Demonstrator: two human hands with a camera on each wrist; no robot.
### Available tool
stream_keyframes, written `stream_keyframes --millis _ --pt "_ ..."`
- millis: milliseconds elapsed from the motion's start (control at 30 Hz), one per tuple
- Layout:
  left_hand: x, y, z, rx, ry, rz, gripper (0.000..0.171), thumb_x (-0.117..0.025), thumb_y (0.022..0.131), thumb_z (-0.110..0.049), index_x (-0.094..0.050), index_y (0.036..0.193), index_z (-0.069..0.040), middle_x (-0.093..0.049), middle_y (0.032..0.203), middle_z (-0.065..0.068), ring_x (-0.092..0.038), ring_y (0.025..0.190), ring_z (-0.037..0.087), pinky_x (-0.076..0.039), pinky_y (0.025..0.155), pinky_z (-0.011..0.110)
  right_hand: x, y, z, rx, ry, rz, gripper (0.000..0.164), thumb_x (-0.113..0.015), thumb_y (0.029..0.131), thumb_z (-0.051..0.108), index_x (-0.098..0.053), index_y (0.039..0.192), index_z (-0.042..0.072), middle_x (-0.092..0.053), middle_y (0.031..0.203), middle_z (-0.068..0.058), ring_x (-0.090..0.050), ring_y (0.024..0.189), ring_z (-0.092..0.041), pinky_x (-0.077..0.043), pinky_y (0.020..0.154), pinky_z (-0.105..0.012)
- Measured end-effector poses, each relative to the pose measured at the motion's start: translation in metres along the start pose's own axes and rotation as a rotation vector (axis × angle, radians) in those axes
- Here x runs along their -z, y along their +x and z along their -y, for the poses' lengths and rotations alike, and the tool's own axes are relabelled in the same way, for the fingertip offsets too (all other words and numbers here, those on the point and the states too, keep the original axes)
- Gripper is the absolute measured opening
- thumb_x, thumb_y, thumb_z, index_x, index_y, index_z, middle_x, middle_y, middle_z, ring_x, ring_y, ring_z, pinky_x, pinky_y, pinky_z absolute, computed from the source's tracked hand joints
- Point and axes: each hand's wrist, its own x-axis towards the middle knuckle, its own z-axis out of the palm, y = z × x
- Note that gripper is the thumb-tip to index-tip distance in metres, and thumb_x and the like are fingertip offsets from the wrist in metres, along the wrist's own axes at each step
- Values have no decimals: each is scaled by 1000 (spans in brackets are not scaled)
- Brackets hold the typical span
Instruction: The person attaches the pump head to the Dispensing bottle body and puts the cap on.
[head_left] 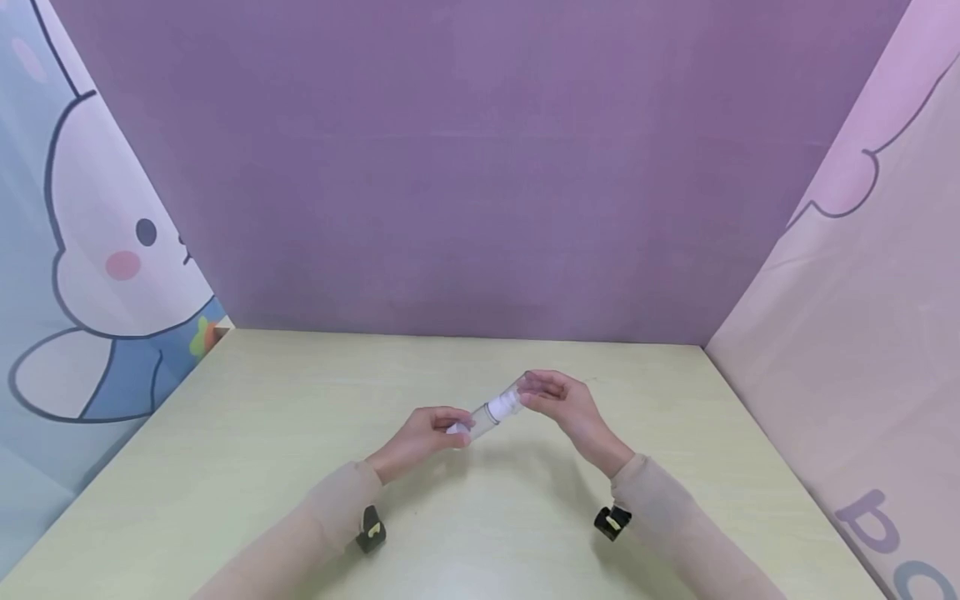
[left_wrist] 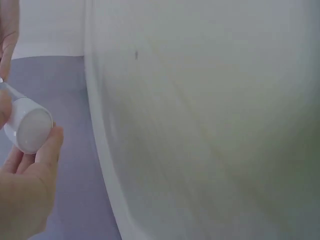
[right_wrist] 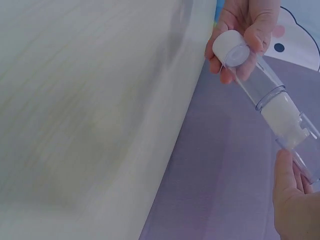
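A clear spray or pump bottle (right_wrist: pixel 259 82) with a white base (left_wrist: pixel 34 131) is held at a slant above the table, between both hands. My left hand (head_left: pixel 423 435) grips its lower end, thumb and fingers around the white base. At the upper end my right hand (head_left: pixel 570 410) pinches the clear cap (right_wrist: pixel 301 162). Through the cap shows part of the white pump head (right_wrist: pixel 282 117), whose collar sits bare between cap and bottle body. In the left wrist view, only the base end of the bottle appears plainly.
The pale wooden table (head_left: pixel 300 392) lies below both hands. A purple panel (head_left: pixel 465 183) stands along its back edge. Cartoon-printed cloth (head_left: pixel 127 292) hangs on the left, and another printed cloth (head_left: pixel 862 333) on the right. Black wrist devices (head_left: pixel 613 522) sit at both sleeves.
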Motion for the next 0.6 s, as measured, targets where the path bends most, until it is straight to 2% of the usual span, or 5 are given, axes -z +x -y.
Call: stream_keyframes --millis 267,600 --pt "-5 8 -2 -24 31 69 33 -69 81 -18 -62 112 -7 -62 117 13 -59 106 23 -48 87 34 -6 5 4 15 -87 -2 48 -70 80 15 -53 123 1 -61 118 -14 -61 103 -19 -49 88 -29" --pt "-14 15 2 -42 59 47 33 -69 80 -12 -62 111 -3 -62 116 16 -60 106 27 -48 88 37 -10 9 -1 34 -143 17 46 -71 79 16 -58 121 3 -63 115 -13 -61 102 -21 -50 85 -32"
